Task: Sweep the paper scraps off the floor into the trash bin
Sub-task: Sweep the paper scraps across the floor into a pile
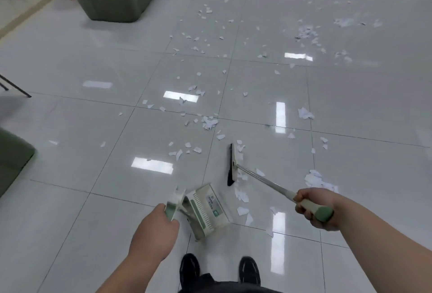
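Broom (268,182) in right grip (318,199), dustpan (208,210) in left grip (159,225)

The person wears a pair of black shoes, rounded at the toe with a faint sheen: the left shoe (189,267) and the right shoe (249,270). Dark trousers (210,284) show between and behind them. Both forearms are bare as far as they show, down to the left hand (155,225) and right hand (313,208).
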The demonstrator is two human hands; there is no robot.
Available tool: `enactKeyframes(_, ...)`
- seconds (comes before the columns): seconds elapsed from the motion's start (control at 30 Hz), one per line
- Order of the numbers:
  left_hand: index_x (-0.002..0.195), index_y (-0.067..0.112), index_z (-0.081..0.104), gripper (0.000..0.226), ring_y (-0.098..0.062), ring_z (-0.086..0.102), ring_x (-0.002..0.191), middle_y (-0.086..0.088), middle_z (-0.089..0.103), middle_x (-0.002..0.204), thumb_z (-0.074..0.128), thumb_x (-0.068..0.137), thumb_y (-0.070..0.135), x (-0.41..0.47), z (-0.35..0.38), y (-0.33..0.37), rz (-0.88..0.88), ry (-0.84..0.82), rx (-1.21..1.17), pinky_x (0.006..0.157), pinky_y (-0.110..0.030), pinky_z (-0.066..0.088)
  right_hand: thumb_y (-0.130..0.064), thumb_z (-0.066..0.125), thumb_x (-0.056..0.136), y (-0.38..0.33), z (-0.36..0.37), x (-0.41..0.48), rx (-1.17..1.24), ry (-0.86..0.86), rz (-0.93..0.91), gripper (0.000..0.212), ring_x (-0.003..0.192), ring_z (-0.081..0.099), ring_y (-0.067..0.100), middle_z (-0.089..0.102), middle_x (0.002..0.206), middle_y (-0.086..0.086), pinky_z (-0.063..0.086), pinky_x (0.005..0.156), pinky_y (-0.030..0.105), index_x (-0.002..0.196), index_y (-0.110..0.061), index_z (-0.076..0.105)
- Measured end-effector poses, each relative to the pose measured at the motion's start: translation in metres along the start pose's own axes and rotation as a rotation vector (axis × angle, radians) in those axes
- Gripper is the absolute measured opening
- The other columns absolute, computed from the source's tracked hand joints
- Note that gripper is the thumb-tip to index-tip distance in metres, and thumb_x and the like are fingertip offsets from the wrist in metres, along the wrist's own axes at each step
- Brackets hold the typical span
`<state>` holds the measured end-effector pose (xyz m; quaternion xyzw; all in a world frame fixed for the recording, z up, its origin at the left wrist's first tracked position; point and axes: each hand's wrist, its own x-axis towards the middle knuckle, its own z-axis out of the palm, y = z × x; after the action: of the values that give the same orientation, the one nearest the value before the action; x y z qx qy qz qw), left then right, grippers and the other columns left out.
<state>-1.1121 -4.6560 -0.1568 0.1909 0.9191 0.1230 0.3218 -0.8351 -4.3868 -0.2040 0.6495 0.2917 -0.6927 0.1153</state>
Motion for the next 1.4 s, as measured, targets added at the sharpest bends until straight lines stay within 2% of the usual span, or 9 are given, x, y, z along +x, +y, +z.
enactKeyframes(0.33,0.088,0.016,0.054,0.006,-0.022,0.057,0.065,-0.005,0.063,0.077,0.051,0.092,0.017,0.049,-0.022,0.028,0.279,-0.157,0.116,0.058,-0.031,0.040,-0.011,0.061,0.083,0.061,0.000,-0.070,0.254,0.206,-0.133,0.041,0.043,0.044,0.017,0.060,0.071,0.010,0.033,0.038,0.020,0.124,-0.008,0.060)
enactKeyframes(0.67,0.086,0.013,0.053,0.008,-0.023,0.057,0.067,-0.006,0.062,0.079,0.050,0.093,0.016,0.043,-0.002,0.068,0.418,-0.233,0.186,0.058,-0.032,0.040,-0.007,0.059,0.087,0.113,-0.020,-0.098,0.373,0.523,-0.120,0.013,0.046,0.048,0.021,0.060,0.071,0.015,0.036,0.048,0.021,0.099,-0.003,0.061)
enactKeyframes(0.87,0.086,0.013,0.052,0.008,-0.023,0.058,0.068,-0.007,0.062,0.078,0.052,0.093,0.016,0.027,0.018,0.097,0.438,-0.231,0.244,0.058,-0.032,0.040,0.002,0.055,0.091,0.150,-0.072,-0.088,0.523,0.647,-0.003,0.005,0.055,0.050,0.021,0.055,0.082,0.018,0.038,0.030,0.016,0.095,0.001,0.057)
enactKeyframes(0.93,0.086,0.014,0.052,0.008,-0.021,0.057,0.069,-0.006,0.062,0.079,0.052,0.093,0.016,0.018,0.029,0.107,0.442,-0.230,0.267,0.058,-0.032,0.039,0.002,0.054,0.091,0.163,-0.094,-0.079,0.529,0.668,0.053,0.004,0.058,0.053,0.021,0.057,0.081,0.017,0.039,0.033,0.017,0.093,0.000,0.056)
enactKeyframes(1.0,0.086,0.015,0.052,0.008,-0.020,0.058,0.070,-0.005,0.062,0.080,0.052,0.094,0.017,0.010,0.041,0.116,0.442,-0.227,0.285,0.058,-0.031,0.039,0.000,0.054,0.090,0.171,-0.114,-0.069,0.510,0.678,0.113,0.004,0.058,0.056,0.022,0.059,0.075,0.015,0.040,0.047,0.020,0.089,-0.003,0.056)
enactKeyframes(1.07,0.086,0.015,0.052,0.008,-0.021,0.058,0.069,-0.005,0.062,0.079,0.051,0.094,0.017,0.004,0.052,0.123,0.434,-0.221,0.297,0.058,-0.031,0.040,0.000,0.054,0.089,0.177,-0.134,-0.056,0.495,0.685,0.156,0.004,0.056,0.057,0.022,0.060,0.071,0.014,0.038,0.053,0.020,0.089,-0.004,0.056)
enactKeyframes(1.2,0.085,0.014,0.051,0.007,-0.024,0.057,0.064,-0.009,0.063,0.075,0.051,0.092,0.016,-0.004,0.070,0.132,0.386,-0.194,0.302,0.056,-0.032,0.039,0.001,0.052,0.089,0.169,-0.162,-0.035,0.506,0.652,0.184,0.009,0.053,0.051,0.023,0.054,0.069,0.013,0.042,0.039,0.016,0.083,-0.005,0.055)
enactKeyframes(1.3,0.088,0.016,0.053,0.004,-0.025,0.060,0.065,-0.007,0.063,0.073,0.051,0.091,0.016,-0.010,0.077,0.132,0.350,-0.163,0.316,0.057,-0.033,0.041,-0.001,0.051,0.088,0.148,-0.170,-0.017,0.581,0.578,0.173,0.012,0.048,0.054,0.020,0.053,0.069,0.010,0.044,0.038,0.017,0.080,-0.009,0.053)
enactKeyframes(1.4,0.090,0.019,0.054,0.003,-0.023,0.061,0.068,-0.005,0.064,0.075,0.052,0.091,0.017,-0.018,0.080,0.131,0.315,-0.137,0.310,0.059,-0.033,0.043,-0.004,0.053,0.086,0.119,-0.166,0.001,0.653,0.521,0.119,0.012,0.064,0.057,0.021,0.058,0.082,0.008,0.049,0.043,0.020,0.092,-0.013,0.058)
